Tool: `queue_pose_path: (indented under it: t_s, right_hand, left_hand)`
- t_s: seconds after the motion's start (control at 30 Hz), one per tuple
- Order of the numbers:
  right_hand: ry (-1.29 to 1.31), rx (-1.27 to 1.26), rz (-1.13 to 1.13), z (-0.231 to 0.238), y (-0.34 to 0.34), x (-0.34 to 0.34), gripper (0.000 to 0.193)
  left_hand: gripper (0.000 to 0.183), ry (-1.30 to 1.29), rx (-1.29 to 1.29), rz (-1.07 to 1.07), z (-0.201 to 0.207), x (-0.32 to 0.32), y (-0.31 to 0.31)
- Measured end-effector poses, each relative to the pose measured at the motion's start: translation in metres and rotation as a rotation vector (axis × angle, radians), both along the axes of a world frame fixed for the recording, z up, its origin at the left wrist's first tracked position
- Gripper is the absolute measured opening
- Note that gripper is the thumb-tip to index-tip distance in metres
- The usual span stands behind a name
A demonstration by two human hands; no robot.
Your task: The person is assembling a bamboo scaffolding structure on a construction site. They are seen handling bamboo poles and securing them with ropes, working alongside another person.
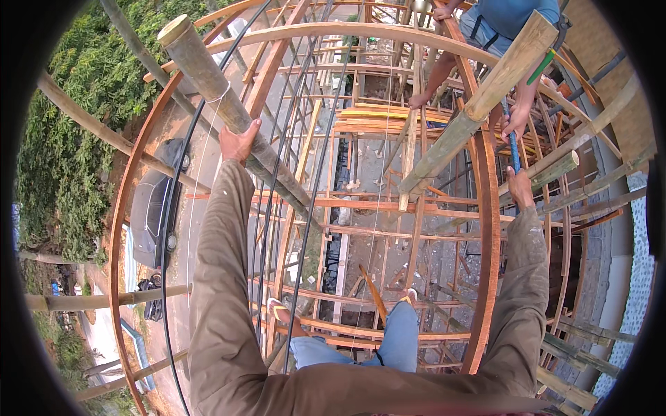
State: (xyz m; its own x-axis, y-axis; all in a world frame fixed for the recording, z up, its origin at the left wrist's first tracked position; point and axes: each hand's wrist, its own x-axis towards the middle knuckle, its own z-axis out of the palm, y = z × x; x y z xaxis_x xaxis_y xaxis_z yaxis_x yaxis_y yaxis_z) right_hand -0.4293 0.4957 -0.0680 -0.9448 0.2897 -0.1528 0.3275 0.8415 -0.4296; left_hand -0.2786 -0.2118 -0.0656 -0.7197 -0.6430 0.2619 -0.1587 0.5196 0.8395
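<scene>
My left hand (pixel 239 143) is wrapped round a thick bamboo pole (pixel 267 156), which leans up to the far left with a thin string tied near its cut top. My right hand (pixel 520 187) is closed on the lower end of a blue rod-like handle (pixel 514 149). A co-worker's hand (pixel 515 122) is on the upper part of that same handle; its far end is partly hidden, so I cannot tell the tool's kind. Between my arms, a shorter bamboo post (pixel 451 142) with a pale split top slants upward beside a reddish wooden beam (pixel 488 243).
Below my sandalled feet spreads a lattice of timber and bamboo (pixel 361 298), with ground far beneath. Black cables (pixel 274 194) run past my left arm. A dark car (pixel 156 215) stands on the road at left. The co-worker (pixel 513 24) is at upper right, near stacked planks (pixel 388 119).
</scene>
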Motion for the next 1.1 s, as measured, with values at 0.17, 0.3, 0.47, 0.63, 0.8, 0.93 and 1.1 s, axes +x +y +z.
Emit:
queue_pose_path:
  t_s: [0.17,0.3,0.47,0.63,0.8,0.93,1.1]
  right_hand:
    - [0.107,0.061,0.046,0.007,0.016,-0.021,0.046]
    - [0.183,0.124,0.109,0.029,0.033,-0.047,0.044]
    - [0.647,0.496,0.220,0.063,0.020,-0.019,0.047]
    - [0.486,0.403,0.865,0.021,-0.012,0.136,0.041]
    - [0.228,0.237,0.329,-0.041,-0.007,0.195,0.072]
    - [0.107,-0.048,0.181,-0.073,0.012,0.187,0.083]
    - [0.107,-0.118,0.145,-0.087,0.042,0.167,0.076]
  left_hand:
    - [0.059,0.017,0.021,0.019,-0.016,-0.005,-0.009]
    - [0.055,0.065,0.006,0.018,-0.011,-0.007,-0.006]
    - [0.048,0.068,0.119,-0.051,0.001,0.000,0.010]
    - [0.047,0.066,0.168,-0.058,0.009,-0.002,0.014]
    - [0.068,-0.165,-0.035,-0.026,0.025,0.011,0.010]
    - [0.082,-0.193,-0.167,0.208,0.012,0.040,0.030]
    - [0.041,-0.279,-0.070,0.329,-0.014,0.070,0.016]
